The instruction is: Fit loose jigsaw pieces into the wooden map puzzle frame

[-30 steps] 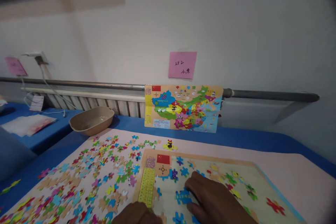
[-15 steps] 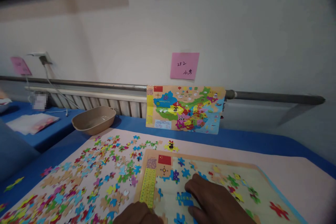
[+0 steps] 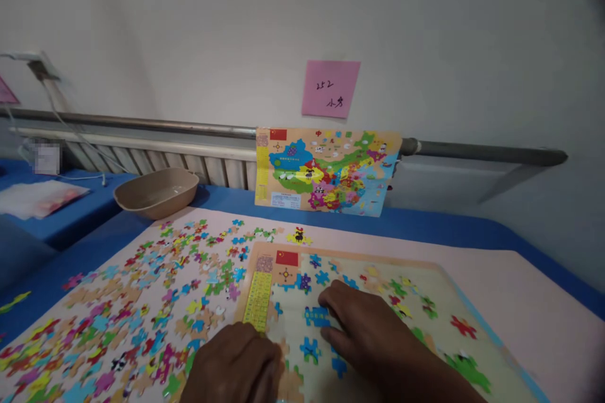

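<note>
My right hand (image 3: 362,327) is over the puzzle board (image 3: 352,255), fingers bent. Its thumb and forefinger close around the right end of a lettered blue puzzle piece (image 3: 314,317). At the board's left border, beside the yellow printed panel (image 3: 258,302), my left hand (image 3: 229,362) is curled closed; its fingertips are hidden, so whatever is in them cannot be seen. Nearby on the board lie a blue piece (image 3: 311,350), a grape-patterned piece (image 3: 305,283) joined by the compass corner, and a red piece (image 3: 463,326) farther right.
Many loose puzzle pieces (image 3: 123,312) spread over the pink sheet at left. A yellow piece with a dark animal (image 3: 299,235) lies behind the board. A tan basin (image 3: 158,194) stands at the back left. The printed map (image 3: 326,173) leans by the wall pipe (image 3: 486,154).
The view has tipped down and shifted slightly, so more of both hands and the board shows. My right hand stays at the lettered blue piece; my left hand stays at the board's left border.
</note>
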`<act>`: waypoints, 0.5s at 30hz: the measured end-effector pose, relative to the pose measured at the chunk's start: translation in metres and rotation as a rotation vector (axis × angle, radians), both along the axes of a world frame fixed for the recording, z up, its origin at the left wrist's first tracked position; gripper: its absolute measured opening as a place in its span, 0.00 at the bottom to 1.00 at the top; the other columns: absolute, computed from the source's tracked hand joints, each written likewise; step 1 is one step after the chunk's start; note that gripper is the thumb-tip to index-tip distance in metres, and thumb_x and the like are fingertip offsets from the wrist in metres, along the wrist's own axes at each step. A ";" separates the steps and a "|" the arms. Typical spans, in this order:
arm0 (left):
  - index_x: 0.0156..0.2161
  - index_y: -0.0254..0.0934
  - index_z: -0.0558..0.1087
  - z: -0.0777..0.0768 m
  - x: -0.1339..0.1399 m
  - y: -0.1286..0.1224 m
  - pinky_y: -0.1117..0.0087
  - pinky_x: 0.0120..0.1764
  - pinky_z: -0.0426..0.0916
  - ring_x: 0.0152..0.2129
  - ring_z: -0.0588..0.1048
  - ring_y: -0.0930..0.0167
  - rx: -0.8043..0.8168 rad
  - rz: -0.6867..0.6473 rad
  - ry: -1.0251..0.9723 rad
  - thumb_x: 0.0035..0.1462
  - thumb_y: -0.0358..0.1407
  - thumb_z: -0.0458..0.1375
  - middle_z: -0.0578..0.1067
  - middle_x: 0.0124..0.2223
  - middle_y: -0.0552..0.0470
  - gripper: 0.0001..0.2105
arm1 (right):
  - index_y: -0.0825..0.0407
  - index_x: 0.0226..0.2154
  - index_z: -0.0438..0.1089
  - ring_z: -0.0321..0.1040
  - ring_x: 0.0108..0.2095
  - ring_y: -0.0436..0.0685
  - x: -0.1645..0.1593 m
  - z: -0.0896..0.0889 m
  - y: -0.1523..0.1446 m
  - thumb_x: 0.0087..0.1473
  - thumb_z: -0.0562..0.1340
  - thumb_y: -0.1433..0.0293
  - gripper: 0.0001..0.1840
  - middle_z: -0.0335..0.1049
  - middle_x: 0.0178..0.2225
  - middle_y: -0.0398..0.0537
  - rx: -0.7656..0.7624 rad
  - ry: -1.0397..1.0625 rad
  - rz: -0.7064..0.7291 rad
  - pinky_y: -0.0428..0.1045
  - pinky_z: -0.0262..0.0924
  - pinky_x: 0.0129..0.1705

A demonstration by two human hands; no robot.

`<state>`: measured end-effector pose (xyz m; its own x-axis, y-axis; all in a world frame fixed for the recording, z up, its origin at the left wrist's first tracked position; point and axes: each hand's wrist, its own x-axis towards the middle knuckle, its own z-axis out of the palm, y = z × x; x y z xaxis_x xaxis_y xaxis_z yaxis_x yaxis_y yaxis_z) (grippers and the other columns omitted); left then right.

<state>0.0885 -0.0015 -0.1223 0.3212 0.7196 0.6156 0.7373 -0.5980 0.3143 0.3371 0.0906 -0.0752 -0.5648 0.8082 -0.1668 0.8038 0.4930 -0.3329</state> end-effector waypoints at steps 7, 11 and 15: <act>0.37 0.39 0.73 0.002 0.003 -0.003 0.69 0.29 0.63 0.26 0.71 0.72 -0.073 -0.026 -0.087 0.64 0.25 0.55 0.72 0.29 0.54 0.08 | 0.50 0.46 0.69 0.69 0.43 0.61 -0.002 0.004 -0.001 0.56 0.66 0.70 0.14 0.72 0.46 0.49 0.000 0.021 -0.021 0.52 0.55 0.42; 0.36 0.38 0.74 0.006 0.005 -0.006 0.68 0.31 0.62 0.27 0.70 0.71 -0.078 -0.025 -0.058 0.63 0.25 0.56 0.72 0.30 0.53 0.08 | 0.51 0.46 0.69 0.69 0.44 0.61 -0.002 0.005 0.001 0.57 0.66 0.69 0.14 0.71 0.47 0.50 -0.016 0.006 0.000 0.52 0.54 0.42; 0.37 0.39 0.73 0.006 0.004 -0.006 0.68 0.31 0.62 0.27 0.70 0.71 -0.084 -0.021 -0.053 0.63 0.24 0.56 0.72 0.30 0.54 0.07 | 0.51 0.47 0.69 0.69 0.45 0.62 -0.001 0.002 0.001 0.58 0.65 0.67 0.14 0.71 0.47 0.50 -0.014 0.012 0.000 0.52 0.54 0.42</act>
<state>0.0927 -0.0072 -0.1159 0.3052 0.7632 0.5696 0.7061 -0.5827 0.4023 0.3359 0.0915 -0.0728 -0.5672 0.8056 -0.1713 0.7994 0.4885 -0.3498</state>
